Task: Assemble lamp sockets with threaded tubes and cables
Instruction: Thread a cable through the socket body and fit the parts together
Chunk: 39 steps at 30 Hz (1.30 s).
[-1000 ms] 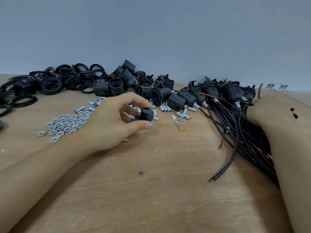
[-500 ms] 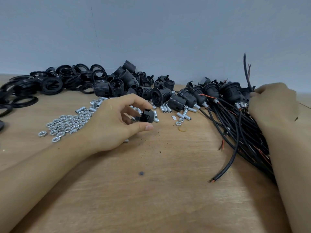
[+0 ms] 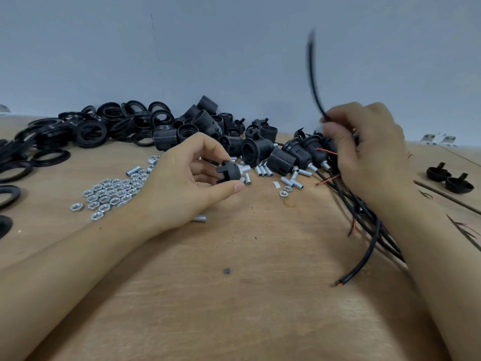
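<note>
Left hand (image 3: 182, 183) pinching one socket cap (image 3: 230, 173), right hand (image 3: 364, 149) gripping one black cable (image 3: 313, 76), two loose caps (image 3: 449, 179) right.

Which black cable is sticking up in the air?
The cable pinched in the right hand. It curves up against the wall, while the other cables lie flat on the table.

1. Wooden surface (image 3: 260, 321) under my grips.
2. Nuts (image 3: 112, 192) just left of my left grip (image 3: 182, 183).
3. Black rings (image 3: 86, 131) beyond it.
4. Cables (image 3: 369, 238) beneath my right grip (image 3: 364, 152).
</note>
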Available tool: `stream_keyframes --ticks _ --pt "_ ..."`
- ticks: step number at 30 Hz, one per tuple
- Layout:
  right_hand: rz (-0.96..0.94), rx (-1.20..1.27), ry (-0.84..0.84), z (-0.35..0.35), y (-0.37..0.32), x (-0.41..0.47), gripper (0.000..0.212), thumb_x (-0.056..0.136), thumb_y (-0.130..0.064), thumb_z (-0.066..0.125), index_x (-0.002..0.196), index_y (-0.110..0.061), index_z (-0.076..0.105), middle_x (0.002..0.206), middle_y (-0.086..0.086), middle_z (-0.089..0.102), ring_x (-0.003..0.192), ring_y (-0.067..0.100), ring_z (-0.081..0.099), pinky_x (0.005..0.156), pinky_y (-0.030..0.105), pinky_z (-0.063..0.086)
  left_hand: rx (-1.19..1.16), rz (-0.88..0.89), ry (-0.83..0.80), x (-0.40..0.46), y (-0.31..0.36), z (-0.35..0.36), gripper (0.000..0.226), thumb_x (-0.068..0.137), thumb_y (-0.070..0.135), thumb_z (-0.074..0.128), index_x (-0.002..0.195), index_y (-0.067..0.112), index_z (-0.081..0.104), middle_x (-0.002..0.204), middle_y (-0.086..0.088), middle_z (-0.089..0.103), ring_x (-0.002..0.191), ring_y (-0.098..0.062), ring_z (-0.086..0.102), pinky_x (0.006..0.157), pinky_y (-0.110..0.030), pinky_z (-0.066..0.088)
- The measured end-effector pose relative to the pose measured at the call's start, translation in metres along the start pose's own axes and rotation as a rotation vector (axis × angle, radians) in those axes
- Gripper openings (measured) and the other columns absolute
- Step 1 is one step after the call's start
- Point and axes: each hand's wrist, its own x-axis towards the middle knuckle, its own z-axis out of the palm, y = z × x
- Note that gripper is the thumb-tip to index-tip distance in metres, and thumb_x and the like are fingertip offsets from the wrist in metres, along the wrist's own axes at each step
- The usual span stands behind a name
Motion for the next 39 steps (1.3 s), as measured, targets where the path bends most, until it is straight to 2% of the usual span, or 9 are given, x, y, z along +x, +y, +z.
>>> stream_keyframes --ticks 3,7,12,15,18,24,27,31,39 --pt "-0.07 -0.01 -0.145 0.007 -0.002 -0.003 0.015 0.096 -0.009 0.056 0.103 -0.007 0.069 0.089 0.006 0.068 0.091 0.029 0.051 0.074 0.023 0.027 -0.002 0.001 0.037 0.001 0.001 0.0 0.043 0.063 0.022 0.088 0.092 0.02 0.056 0.098 -0.001 0.07 0.082 -0.016 0.071 0.075 -0.027 0.06" --pt "-0.095 0.027 -0.17 0.011 -0.005 -0.006 0.014 0.095 -0.012 0.061 0.102 -0.01 0.072 0.086 0.005 0.07 0.09 0.029 0.052 0.078 0.024 0.032 -0.001 0.002 0.06 0.001 0.002 -0.001 0.043 0.068 0.009 0.088 0.087 0.014 0.05 0.096 0.004 0.072 0.082 -0.022 0.07 0.068 -0.029 0.061" --pt "-0.089 0.052 -0.128 0.013 -0.008 -0.007 0.011 0.092 -0.014 0.066 0.099 -0.013 0.075 0.082 -0.003 0.067 0.086 0.024 0.052 0.076 0.023 0.033 0.065 -0.016 0.092 0.0 0.006 -0.001 0.048 0.057 0.038 0.087 0.094 0.025 0.06 0.093 0.008 0.073 0.086 -0.011 0.07 0.075 -0.021 0.058" --pt "0.005 0.101 0.024 0.009 -0.01 -0.005 0.01 0.093 -0.024 0.062 0.098 -0.021 0.07 0.081 -0.014 0.062 0.081 0.017 0.055 0.076 0.032 0.042 -0.09 -0.102 0.065 0.002 0.006 -0.002 0.055 0.058 0.034 0.087 0.106 0.02 0.064 0.094 0.005 0.076 0.089 -0.016 0.072 0.08 -0.025 0.058" --pt "0.163 0.27 0.303 -0.002 -0.012 0.002 0.005 0.097 -0.029 0.054 0.096 -0.033 0.052 0.074 -0.018 0.066 0.059 0.009 0.053 0.061 0.024 0.039 -0.434 -0.214 0.015 0.005 0.007 -0.003 0.054 0.067 0.013 0.082 0.118 0.01 0.064 0.097 -0.01 0.076 0.093 -0.026 0.073 0.087 -0.035 0.059" --pt "0.34 0.44 0.644 -0.014 -0.017 0.009 0.03 0.103 -0.038 0.037 0.105 -0.009 0.045 0.071 -0.007 0.073 0.06 0.009 0.048 0.068 0.034 0.036 -0.728 -0.335 -0.111 0.007 0.01 -0.007 0.035 0.08 0.014 0.069 0.115 0.011 0.071 0.103 -0.017 0.073 0.101 -0.032 0.072 0.079 -0.028 0.058" --pt "0.459 0.553 0.612 -0.016 -0.012 0.013 0.058 0.101 -0.044 0.03 0.11 0.01 0.051 0.058 -0.003 0.064 0.042 0.008 0.045 0.061 0.033 0.033 -0.726 -0.398 -0.15 0.008 0.008 -0.008 0.022 0.08 0.024 0.07 0.099 0.015 0.078 0.102 -0.013 0.075 0.095 -0.029 0.074 0.074 -0.028 0.059" --pt "0.514 0.765 0.532 -0.005 -0.024 0.008 0.016 0.105 -0.031 0.03 0.097 -0.018 0.032 0.069 0.007 0.072 0.037 0.021 0.039 0.041 0.026 0.033 -0.606 -0.413 -0.212 0.01 0.006 -0.007 0.033 0.07 0.048 0.075 0.089 0.022 0.081 0.101 -0.008 0.076 0.084 -0.013 0.072 0.069 -0.024 0.057" --pt "0.578 0.962 0.442 0.01 -0.032 0.002 0.013 0.105 -0.026 0.031 0.094 -0.02 0.033 0.062 0.005 0.066 0.04 0.02 0.048 0.041 0.024 0.04 -0.739 -0.453 -0.214 0.009 -0.001 -0.006 0.025 0.085 0.024 0.067 0.101 0.006 0.071 0.104 -0.016 0.073 0.098 -0.027 0.073 0.08 -0.027 0.058"
